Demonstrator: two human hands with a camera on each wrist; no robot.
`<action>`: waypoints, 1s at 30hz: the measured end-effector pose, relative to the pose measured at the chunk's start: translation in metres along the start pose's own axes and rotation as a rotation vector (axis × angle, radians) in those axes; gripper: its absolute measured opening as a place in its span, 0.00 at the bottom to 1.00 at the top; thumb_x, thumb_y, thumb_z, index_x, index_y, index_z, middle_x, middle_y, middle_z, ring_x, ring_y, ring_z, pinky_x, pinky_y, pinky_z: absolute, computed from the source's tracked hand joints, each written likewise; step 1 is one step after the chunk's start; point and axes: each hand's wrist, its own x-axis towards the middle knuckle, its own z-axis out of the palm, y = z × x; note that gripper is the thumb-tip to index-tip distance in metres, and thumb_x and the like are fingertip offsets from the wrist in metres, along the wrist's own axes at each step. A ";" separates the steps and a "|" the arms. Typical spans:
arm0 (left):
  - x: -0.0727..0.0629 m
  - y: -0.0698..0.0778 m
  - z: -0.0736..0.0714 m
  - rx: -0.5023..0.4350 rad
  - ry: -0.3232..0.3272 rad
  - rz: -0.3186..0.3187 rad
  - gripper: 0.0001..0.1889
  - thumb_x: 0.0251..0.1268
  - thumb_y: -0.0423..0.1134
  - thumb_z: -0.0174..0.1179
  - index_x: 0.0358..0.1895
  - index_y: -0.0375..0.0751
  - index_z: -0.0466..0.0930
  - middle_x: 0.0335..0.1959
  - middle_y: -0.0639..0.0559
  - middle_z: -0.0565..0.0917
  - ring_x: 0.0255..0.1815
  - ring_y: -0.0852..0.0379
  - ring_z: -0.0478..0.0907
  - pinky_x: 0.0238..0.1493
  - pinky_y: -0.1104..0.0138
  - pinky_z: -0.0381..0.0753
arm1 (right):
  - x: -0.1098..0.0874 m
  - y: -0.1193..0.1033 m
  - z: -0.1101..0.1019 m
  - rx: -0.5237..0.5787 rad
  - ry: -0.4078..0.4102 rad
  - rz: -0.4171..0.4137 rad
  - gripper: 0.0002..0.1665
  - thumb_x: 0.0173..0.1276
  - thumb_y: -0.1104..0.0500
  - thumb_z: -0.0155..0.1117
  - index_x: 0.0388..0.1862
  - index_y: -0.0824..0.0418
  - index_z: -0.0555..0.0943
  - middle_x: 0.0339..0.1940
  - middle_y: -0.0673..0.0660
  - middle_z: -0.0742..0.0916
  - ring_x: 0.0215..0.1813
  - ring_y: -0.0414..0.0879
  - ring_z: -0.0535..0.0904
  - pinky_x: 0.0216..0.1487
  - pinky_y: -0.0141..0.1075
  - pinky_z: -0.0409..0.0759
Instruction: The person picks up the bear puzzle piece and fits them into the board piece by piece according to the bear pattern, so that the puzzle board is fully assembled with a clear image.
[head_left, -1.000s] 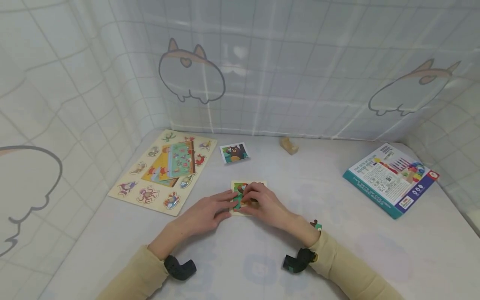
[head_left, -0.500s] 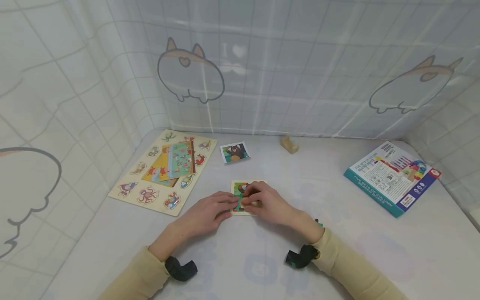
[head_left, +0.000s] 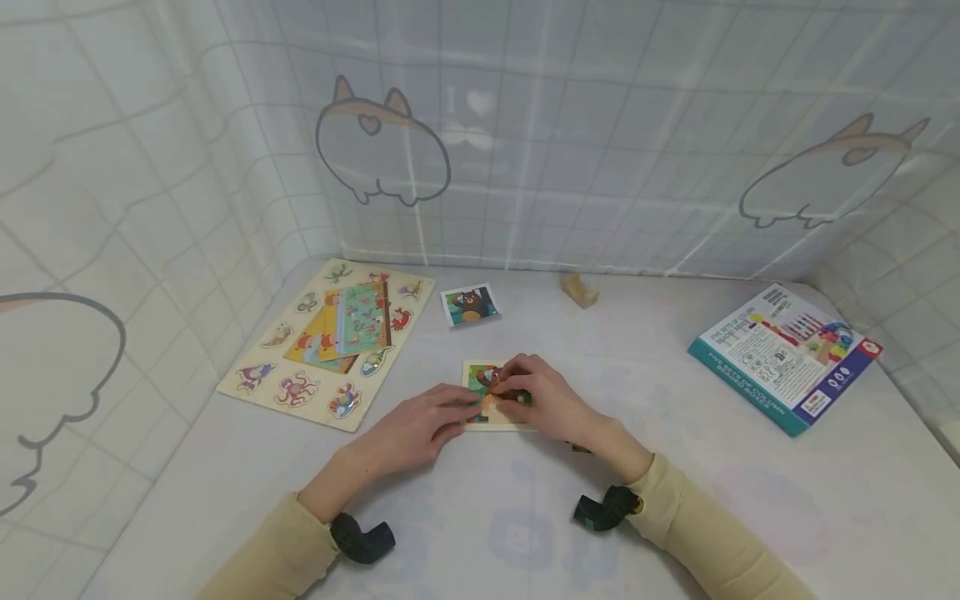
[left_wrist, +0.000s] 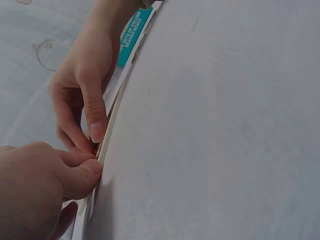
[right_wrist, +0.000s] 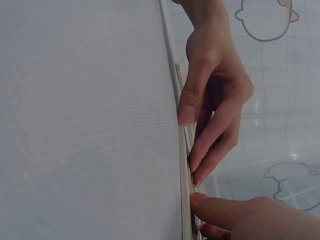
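A small wooden jigsaw board with a brown bear picture lies flat at mid-table. My left hand holds its left side, with the thumb at the near edge and fingers over the top. My right hand is above the board's right half. Its thumb and forefinger pinch a brown puzzle piece at the picture; the fingers partly hide it. In the left wrist view the board shows edge-on between both hands. Another puzzle piece peeks out below my right wrist.
A bear picture card lies beyond the board. A large sea-animal board with cards on it is at left. A bead-set box stands at right. A small tan block sits near the back wall.
My right hand has shifted slightly right and away from me, baring more of the bear picture. A loose piece has come into sight below its wrist. The left hand stays nearly still.
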 end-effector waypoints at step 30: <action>0.002 -0.002 0.005 -0.150 -0.021 -0.081 0.22 0.77 0.39 0.55 0.70 0.48 0.74 0.72 0.57 0.72 0.75 0.55 0.65 0.74 0.56 0.68 | 0.000 0.005 -0.002 0.002 0.017 0.012 0.10 0.65 0.59 0.72 0.44 0.61 0.90 0.50 0.55 0.83 0.52 0.47 0.76 0.52 0.41 0.81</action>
